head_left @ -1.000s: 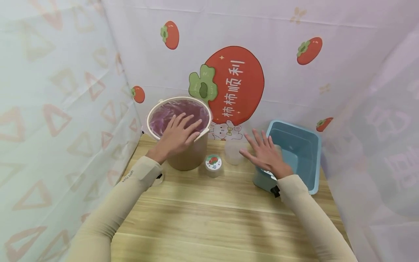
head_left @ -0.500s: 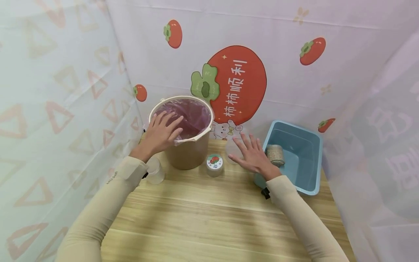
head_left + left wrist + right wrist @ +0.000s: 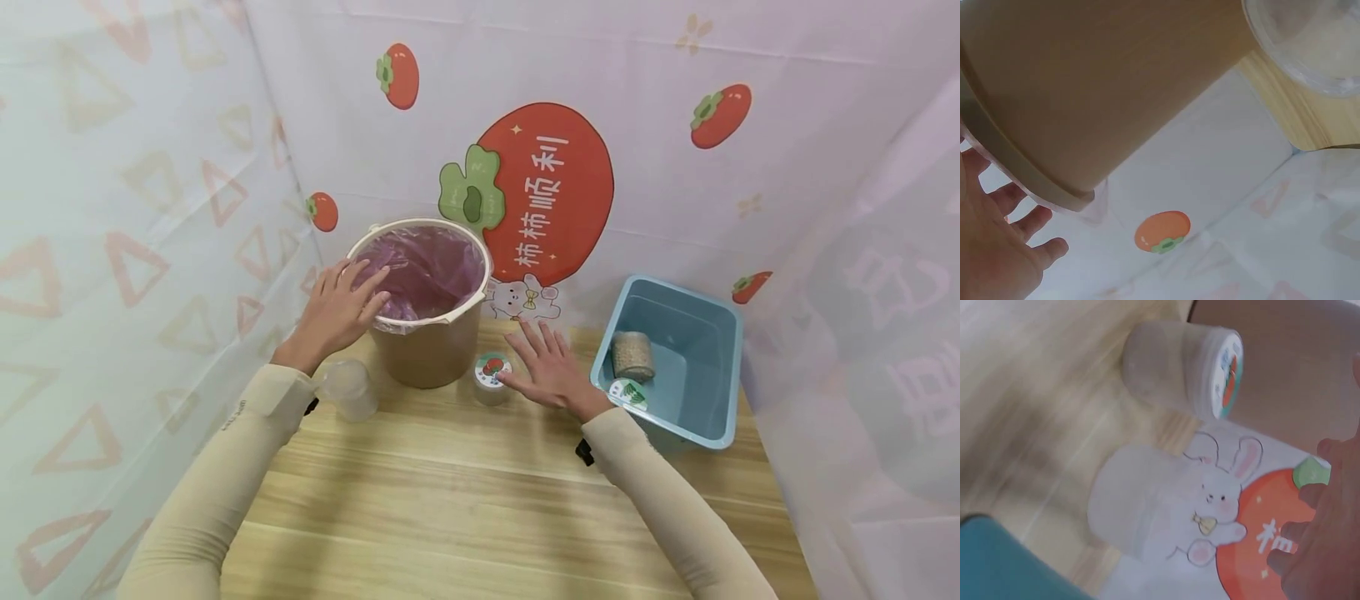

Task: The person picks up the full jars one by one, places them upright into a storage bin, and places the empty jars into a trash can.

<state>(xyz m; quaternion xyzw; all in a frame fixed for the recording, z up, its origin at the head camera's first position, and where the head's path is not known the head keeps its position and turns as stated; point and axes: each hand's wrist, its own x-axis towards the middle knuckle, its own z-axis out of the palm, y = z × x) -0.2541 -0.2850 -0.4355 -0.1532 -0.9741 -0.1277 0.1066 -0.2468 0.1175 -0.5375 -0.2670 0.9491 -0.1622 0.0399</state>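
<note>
My left hand (image 3: pixel 330 312) hovers at the left of a brown bucket (image 3: pixel 427 354), fingers spread and holding nothing. The bucket has a cream rim and a purple plastic liner (image 3: pixel 446 262). Below that hand a clear plastic jar (image 3: pixel 354 396) stands on the table. My right hand (image 3: pixel 551 367) is held with fingers extended and nothing in it. Just left of it is a lidded jar (image 3: pixel 491 382) with a red-fruit label. A frosted jar (image 3: pixel 1135 500) shows in the right wrist view; in the head view the right hand mostly hides it.
At the right stands a blue basin (image 3: pixel 731 367). Inside it lie a beige-filled cylindrical jar (image 3: pixel 632 357) and a lid with a green-leaf label (image 3: pixel 628 393). White printed curtains (image 3: pixel 637 50) enclose the wooden table (image 3: pixel 450 517) at the back and sides.
Both hands have moved left, the right also nearer to me, away from the basin. The basin's contents and the clear jar on the left are now uncovered.
</note>
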